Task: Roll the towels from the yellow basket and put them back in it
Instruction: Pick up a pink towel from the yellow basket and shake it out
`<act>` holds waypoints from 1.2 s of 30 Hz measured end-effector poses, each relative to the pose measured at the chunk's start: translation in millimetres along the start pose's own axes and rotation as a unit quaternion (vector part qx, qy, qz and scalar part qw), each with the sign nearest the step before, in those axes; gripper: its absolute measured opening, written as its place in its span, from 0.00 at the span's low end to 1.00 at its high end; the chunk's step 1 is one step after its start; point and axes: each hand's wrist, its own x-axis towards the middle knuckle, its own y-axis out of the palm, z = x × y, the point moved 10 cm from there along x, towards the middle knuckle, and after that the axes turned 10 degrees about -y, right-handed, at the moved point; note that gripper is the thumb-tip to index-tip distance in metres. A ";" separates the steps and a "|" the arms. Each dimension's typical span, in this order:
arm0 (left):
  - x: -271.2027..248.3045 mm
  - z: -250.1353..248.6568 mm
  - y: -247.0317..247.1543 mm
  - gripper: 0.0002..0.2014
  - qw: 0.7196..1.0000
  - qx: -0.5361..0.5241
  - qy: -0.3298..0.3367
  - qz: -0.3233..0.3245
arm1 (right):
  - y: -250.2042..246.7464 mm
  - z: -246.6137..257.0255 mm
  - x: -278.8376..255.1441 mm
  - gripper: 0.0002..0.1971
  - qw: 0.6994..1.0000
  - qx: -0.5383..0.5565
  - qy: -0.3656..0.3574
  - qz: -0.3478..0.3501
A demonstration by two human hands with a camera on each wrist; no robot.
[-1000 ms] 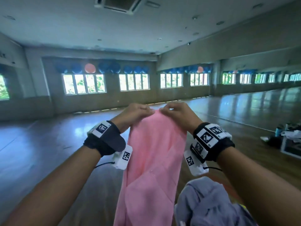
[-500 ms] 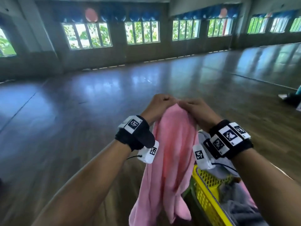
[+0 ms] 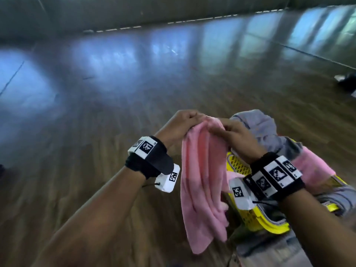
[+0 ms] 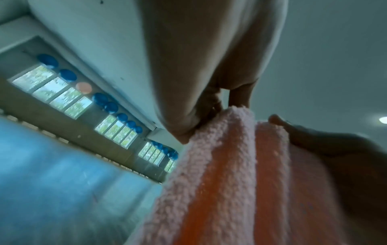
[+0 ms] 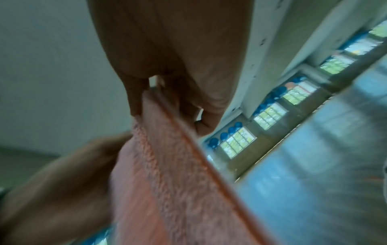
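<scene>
Pinching the top edge of a soft pink terry towel point(image 3: 202, 170), the left hand point(image 3: 178, 128) and the right hand point(image 3: 238, 137) hold it in the air, close together, fingers curled on the cloth. The towel hangs in long folds just beside the left wall of the yellow perforated plastic basket point(image 3: 240, 166), which stands on the dark wooden floor point(image 3: 115, 93). A crumpled grey towel point(image 3: 262, 126) and another pink towel point(image 3: 312, 168) fill the basket. I think the risk is that the hanging folds stay bunched, so the roll becomes uneven; also the low end may catch the basket rim and tip it
</scene>
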 end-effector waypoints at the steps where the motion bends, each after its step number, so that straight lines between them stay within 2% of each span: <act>1: -3.7 8.4 9.4 0.10 0.999 -0.031 -0.011 0.028 | -18.8 2.0 2.7 0.09 0.998 0.026 -0.014 -0.053; 3: -14.1 22.7 23.1 0.09 0.992 -0.092 -0.028 0.080 | -51.7 -1.8 5.8 0.10 0.988 0.066 -0.005 -0.137; 5: -19.9 27.0 26.1 0.10 0.989 -0.113 -0.026 0.090 | -53.3 -10.7 3.1 0.12 0.984 0.094 0.008 -0.151; 8: -12.5 30.1 11.3 0.10 0.996 -0.087 -0.015 0.029 | -8.8 -19.0 -8.9 0.15 0.998 0.000 0.025 -0.053; 10: -10.8 31.7 9.8 0.08 0.998 -0.064 -0.010 0.023 | 17.9 -18.6 -18.5 0.13 0.998 -0.051 0.034 0.019; 11: -12.3 33.2 12.9 0.08 0.998 -0.059 -0.009 0.033 | 19.3 -15.7 -18.9 0.13 0.998 -0.056 0.027 0.022; 13: -17.2 40.7 20.2 0.12 0.995 -0.071 -0.009 0.068 | 3.2 -7.4 -13.6 0.13 0.999 -0.047 -0.002 -0.028; 15: -22.6 48.5 22.8 0.15 0.991 -0.093 -0.016 0.090 | -25.2 -4.7 -8.9 0.13 0.993 -0.012 -0.022 -0.111; 17: -23.2 53.6 14.3 0.14 0.992 -0.099 -0.025 0.073 | -40.2 -14.7 -10.9 0.16 0.982 0.039 0.001 -0.184; 18: -22.6 52.1 7.3 0.12 0.994 -0.094 -0.024 0.055 | -36.9 -20.7 -12.6 0.17 0.979 0.065 0.018 -0.192; 19: -22.6 47.9 0.7 0.11 0.995 -0.088 -0.017 0.036 | -25.1 -24.5 -13.6 0.17 0.982 0.074 0.030 -0.169; 21: -20.8 40.1 -6.8 0.09 0.998 -0.068 -0.002 0.019 | 14.6 -27.1 -18.2 0.17 0.997 0.017 0.052 -0.052; 23: -21.2 34.7 1.1 0.06 0.999 -0.028 0.003 0.046 | 39.1 -25.4 -26.0 0.20 0.998 -0.024 0.050 0.033; 24: -23.7 33.8 8.0 0.06 0.998 -0.015 0.004 0.068 | 37.1 -23.1 -24.9 0.20 0.998 -0.020 0.040 0.033; 25: -26.1 35.7 13.7 0.07 0.996 -0.015 0.002 0.089 | 28.1 -19.2 -22.9 0.21 1.000 -0.008 0.026 0.013; 28: -33.5 42.7 19.8 0.10 0.991 -0.055 -0.009 0.121 | -12.8 -13.0 -13.6 0.33 0.993 0.069 0.005 -0.100; 30: -33.8 43.6 13.0 0.11 0.992 -0.072 -0.011 0.099 | -28.2 -16.3 -10.8 0.27 0.981 0.099 0.006 -0.167; 31: -32.1 40.5 6.3 0.11 0.995 -0.072 -0.004 0.076 | -26.5 -15.9 -11.2 0.20 0.982 0.084 0.008 -0.168; 32: -29.7 36.7 -1.1 0.11 0.996 -0.069 0.005 0.049 | -15.4 -13.9 -11.4 0.13 0.991 0.033 0.011 -0.132; 33: -27.0 32.9 -7.2 0.10 0.997 -0.065 0.010 0.029 | 7.0 -11.5 -13.5 0.09 0.998 -0.017 0.016 -0.058; 34: -23.7 29.4 -10.3 0.10 0.998 -0.055 0.013 0.020 | 32.1 -12.0 -19.2 0.07 0.999 -0.037 0.032 0.020; 35: -20.5 27.8 -10.2 0.10 0.999 -0.037 0.015 0.023 | 49.5 -14.1 -25.8 0.07 0.996 -0.027 0.052 0.068; 36: -18.9 27.5 -6.1 0.09 0.999 -0.017 0.015 0.037 | 52.5 -13.1 -27.7 0.09 0.995 -0.011 0.057 0.076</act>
